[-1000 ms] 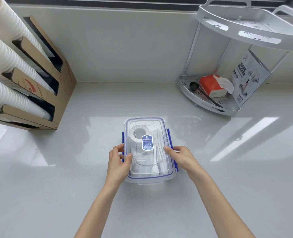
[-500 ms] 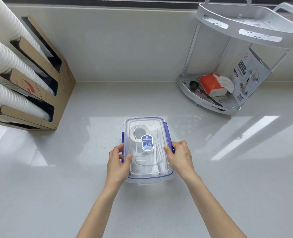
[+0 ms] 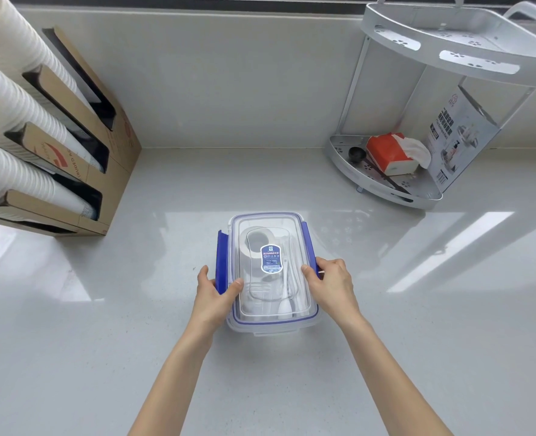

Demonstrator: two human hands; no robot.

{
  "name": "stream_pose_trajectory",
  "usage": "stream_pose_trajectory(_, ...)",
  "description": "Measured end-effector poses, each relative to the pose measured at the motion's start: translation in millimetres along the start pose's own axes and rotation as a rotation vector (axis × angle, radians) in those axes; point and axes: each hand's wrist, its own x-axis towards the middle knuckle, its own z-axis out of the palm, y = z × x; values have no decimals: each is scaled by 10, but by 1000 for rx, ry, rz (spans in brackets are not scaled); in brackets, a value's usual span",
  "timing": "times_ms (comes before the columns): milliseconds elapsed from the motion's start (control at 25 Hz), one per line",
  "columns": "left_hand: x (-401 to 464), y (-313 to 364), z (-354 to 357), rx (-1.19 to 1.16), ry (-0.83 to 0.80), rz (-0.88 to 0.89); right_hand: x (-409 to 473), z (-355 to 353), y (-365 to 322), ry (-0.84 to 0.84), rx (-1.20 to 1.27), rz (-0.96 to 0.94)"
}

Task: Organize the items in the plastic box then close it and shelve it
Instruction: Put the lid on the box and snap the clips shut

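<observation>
Dead centre, plastic box has its lid on, left hand and right hand pinching the blue side clips (left one looks unlatched), shelving at 2 o'clock on the rack not done.

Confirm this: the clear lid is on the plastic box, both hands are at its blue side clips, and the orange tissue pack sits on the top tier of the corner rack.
Not quite. The head view shows the orange tissue pack on the bottom tier of the corner rack, not the top one. The rest stands: the clear lid is on the plastic box, with the left hand and right hand at its blue side clips.
</observation>
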Motion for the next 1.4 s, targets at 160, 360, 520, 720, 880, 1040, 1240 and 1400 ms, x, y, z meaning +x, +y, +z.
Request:
stream_pose_trajectory(160,-26,-27,20,77,-8,105,10,38,28,6,34,6)
stream_pose_trajectory(360,-62,-64,82,48,50,193,-28,22,15,0,68,-7)
stream_pose_trajectory(520,-53,-72,136,197,118,225,-25,26,25,3,63,-12)
stream_pose_trajectory(720,-4,-45,-10,-6,-29,100,-58,-8,29,0,170,14)
stream_pose_trajectory(880,17,-111,-62,-157,-102,11,-133,-76,91,-98,291,98)
stream_pose_trajectory(1040,-58,-120,-56,-255,-153,-24,-260,-81,215,-194,321,130)
stream_pose_trajectory(1240,-215,-150,19,-270,-189,-44,-399,-102,365,-137,381,136)
stream_pose_trajectory(1400,-275,-78,73,-327,-224,-74,-421,-248,341,-87,402,41)
